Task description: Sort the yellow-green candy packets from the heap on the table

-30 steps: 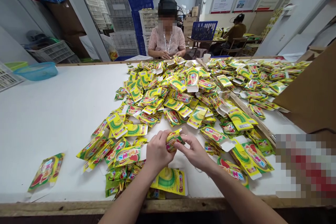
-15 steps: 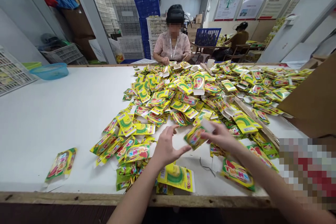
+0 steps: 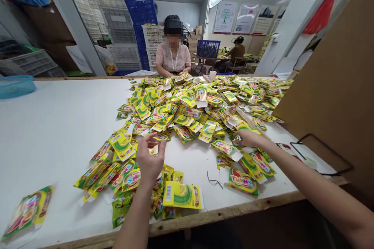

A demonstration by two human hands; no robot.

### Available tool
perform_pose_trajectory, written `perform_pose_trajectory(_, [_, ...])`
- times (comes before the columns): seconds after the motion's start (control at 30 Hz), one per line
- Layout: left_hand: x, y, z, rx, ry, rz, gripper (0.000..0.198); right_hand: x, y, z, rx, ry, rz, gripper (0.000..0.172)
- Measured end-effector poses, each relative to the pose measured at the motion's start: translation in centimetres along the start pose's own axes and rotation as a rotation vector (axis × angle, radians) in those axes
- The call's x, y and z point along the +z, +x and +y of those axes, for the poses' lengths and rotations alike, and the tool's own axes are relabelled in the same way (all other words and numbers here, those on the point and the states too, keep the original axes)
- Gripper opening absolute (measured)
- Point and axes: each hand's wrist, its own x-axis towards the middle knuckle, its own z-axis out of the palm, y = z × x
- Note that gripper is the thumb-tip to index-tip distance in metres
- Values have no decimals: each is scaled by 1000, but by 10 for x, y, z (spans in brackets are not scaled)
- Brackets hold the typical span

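Observation:
My left hand point(image 3: 150, 157) hovers above the near side of the pile, fingers apart and thumb raised, with nothing in it. My right hand point(image 3: 248, 139) reaches to the right part of the pile, its fingertips closed around a small shiny green sachet point(image 3: 237, 137). Just below that hand lies a yellow-green "TWINS" box point(image 3: 225, 147) with a white flap sticking out. A yellow box with a green swirl point(image 3: 182, 195) rests near the front edge, beside several loose sachets point(image 3: 121, 204). Another TWINS box point(image 3: 243, 181) lies to its right.
A large heap of boxes point(image 3: 187, 113) spreads over the white table point(image 3: 67, 124). One box point(image 3: 29, 210) lies apart at the left. A cardboard sheet point(image 3: 330, 81) stands at the right by a black wire frame point(image 3: 324, 153). Across the table sits a co-worker point(image 3: 173, 54).
My right hand no longer holds the box and has moved into the pile on the right. My left hand has moved away from it, still open. The view has turned right.

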Motion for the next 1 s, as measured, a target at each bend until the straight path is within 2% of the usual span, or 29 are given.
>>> perform_pose_trajectory(0.07, [-6,6,0,-48,-109,198,26,20,0,-1,-9,-102,-45,27])
perform_pose_trajectory(0.13, [-21,13,0,-82,-195,347,25,29,2,3,-13,-200,-64,37])
perform_pose_trajectory(0.2, [-47,14,4,-101,-202,369,23,31,6,9,-23,-259,-75,37])
perform_pose_trajectory(0.23, [-63,12,6,-118,-170,310,22,31,7,12,-31,-275,-81,33])
perform_pose_trajectory(0.27, [-79,8,9,-144,-114,199,20,30,9,15,-43,-289,-80,26])
perform_pose_trajectory(0.3, [-93,1,13,-180,-40,35,19,28,10,17,-57,-303,-71,19])
perform_pose_trajectory(0.37, [-115,-16,17,-261,132,-373,18,23,13,20,-85,-330,-40,7])
perform_pose_trajectory(0.43, [-122,-36,16,-289,314,-687,16,16,15,19,-81,-321,33,6])
perform_pose_trajectory(0.47, [-120,-45,13,-279,409,-773,21,11,16,16,-63,-281,92,8])
perform_pose_trajectory(0.53, [-110,-58,6,-239,608,-833,40,3,14,6,-28,-165,215,8])
perform_pose_trajectory(0.57, [-104,-62,2,-220,693,-842,47,-1,11,-2,-31,-73,270,10])
perform_pose_trajectory(0.63, [-94,-65,-5,-184,806,-861,43,-5,2,-20,-96,156,312,26])
perform_pose_trajectory(0.73, [-88,-62,-10,-105,811,-828,21,-4,-19,-53,-205,544,197,42])
perform_pose_trajectory(0.83, [-86,-58,-12,-84,563,-611,13,8,-39,-87,-209,820,8,37])
perform_pose_trajectory(0.9, [-81,-58,-8,-151,321,-444,17,19,-49,-109,-181,985,-92,35])
perform_pose_trajectory(0.93, [-76,-58,-4,-202,192,-398,21,25,-53,-121,-163,1069,-139,36])
perform_pose_trajectory(1.0, [-64,-58,6,-318,-60,-401,27,37,-59,-144,-119,1237,-237,41])
